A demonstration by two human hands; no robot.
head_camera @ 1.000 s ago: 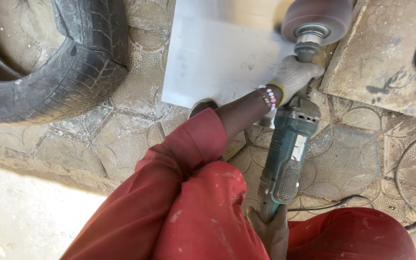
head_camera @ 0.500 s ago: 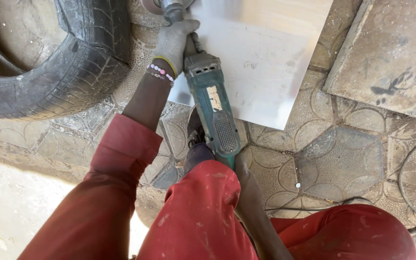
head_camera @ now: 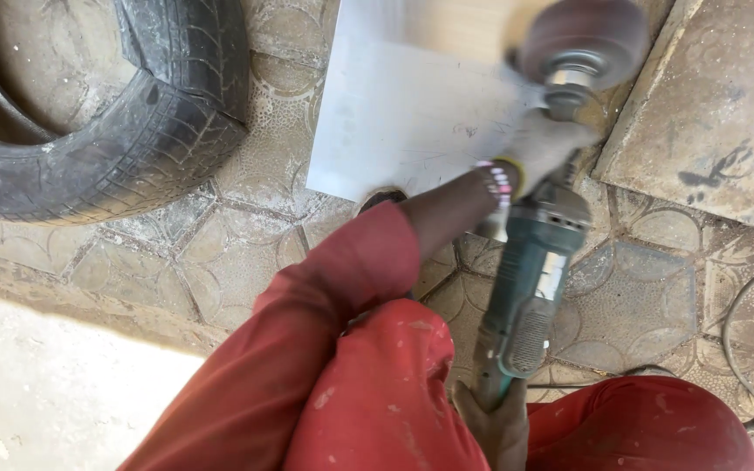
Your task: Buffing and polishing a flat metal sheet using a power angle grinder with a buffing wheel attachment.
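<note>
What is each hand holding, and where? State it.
Both hold the green polisher: left hand at its neck behind the drum, right hand at its rear handle.

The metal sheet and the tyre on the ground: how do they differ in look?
The metal sheet is flat, pale grey and shiny; the tyre is round, black and treaded. The polishing tool works over the sheet; the tyre lies apart, untouched. Both rest on the patterned paving.
</note>
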